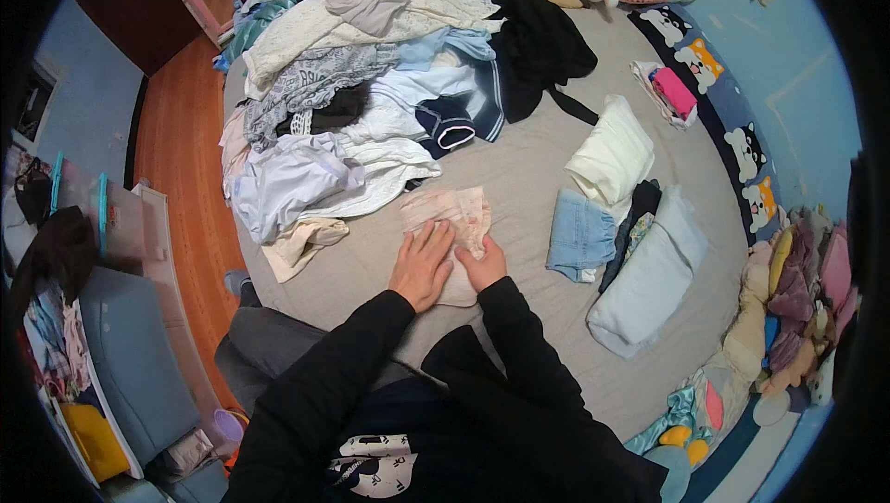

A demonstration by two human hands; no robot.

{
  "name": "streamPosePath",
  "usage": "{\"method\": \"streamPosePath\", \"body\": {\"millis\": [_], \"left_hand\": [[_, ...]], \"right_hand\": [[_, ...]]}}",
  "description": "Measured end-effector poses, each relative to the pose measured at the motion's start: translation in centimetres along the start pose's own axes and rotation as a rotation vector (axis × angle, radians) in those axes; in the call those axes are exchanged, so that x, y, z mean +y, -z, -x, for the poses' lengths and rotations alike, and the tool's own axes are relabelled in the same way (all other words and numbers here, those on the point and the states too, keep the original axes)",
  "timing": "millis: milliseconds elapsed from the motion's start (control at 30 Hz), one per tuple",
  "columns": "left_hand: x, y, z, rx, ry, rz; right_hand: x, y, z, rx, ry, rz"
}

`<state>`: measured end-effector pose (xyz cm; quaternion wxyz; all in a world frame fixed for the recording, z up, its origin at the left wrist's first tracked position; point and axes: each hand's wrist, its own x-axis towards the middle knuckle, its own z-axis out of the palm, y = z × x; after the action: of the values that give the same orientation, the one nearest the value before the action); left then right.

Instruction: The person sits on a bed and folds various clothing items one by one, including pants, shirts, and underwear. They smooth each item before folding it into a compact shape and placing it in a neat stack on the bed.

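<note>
A pale pink folded garment [462, 214] lies on the beige bed sheet [514, 336] before me. My left hand [422, 266] rests flat on its left part, fingers spread a little. At its right edge, my right hand [484, 263] touches the cloth with the thumb pointing inward; whether the fingers pinch the cloth is hidden. To the right lie a folded cream garment [613, 152], a folded light denim garment [580, 235], dark folded clothes [626, 232] and a large pale blue folded piece [650, 277]. A white and pink folded bundle [669, 94] lies farther back.
A heap of loose clothes [389, 79] covers the bed's back left, with a black garment [542, 51] at its right side. Plush toys [799, 301] line the right edge. A dog-patterned cushion strip [716, 93] runs along the wall. Storage boxes [132, 357] stand at left.
</note>
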<state>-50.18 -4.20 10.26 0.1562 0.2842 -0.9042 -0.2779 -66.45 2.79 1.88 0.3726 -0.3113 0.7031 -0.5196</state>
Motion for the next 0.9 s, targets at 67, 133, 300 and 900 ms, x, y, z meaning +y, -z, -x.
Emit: {"method": "streamPosePath", "body": {"millis": [67, 133, 300, 900], "left_hand": [[-0.8, -0.3, -0.3, 0.001, 0.015, 0.034], [-3.2, -0.8, 0.2, -0.028, 0.166, 0.021], [-6.5, 0.1, 2.2, -0.049, 0.227, -0.091], [-10.0, 0.1, 8.5, 0.118, 0.239, -0.003]], "right_hand": [[-0.7, -0.7, 1.2, -0.043, -0.014, -0.127], [-2.3, -0.6, 2.7, -0.117, -0.003, -0.219], [-4.5, 3.6, 5.0, -0.182, -0.206, -0.309], [-3.4, 10.2, 1.3, 0.149, -0.306, -0.594]]}}
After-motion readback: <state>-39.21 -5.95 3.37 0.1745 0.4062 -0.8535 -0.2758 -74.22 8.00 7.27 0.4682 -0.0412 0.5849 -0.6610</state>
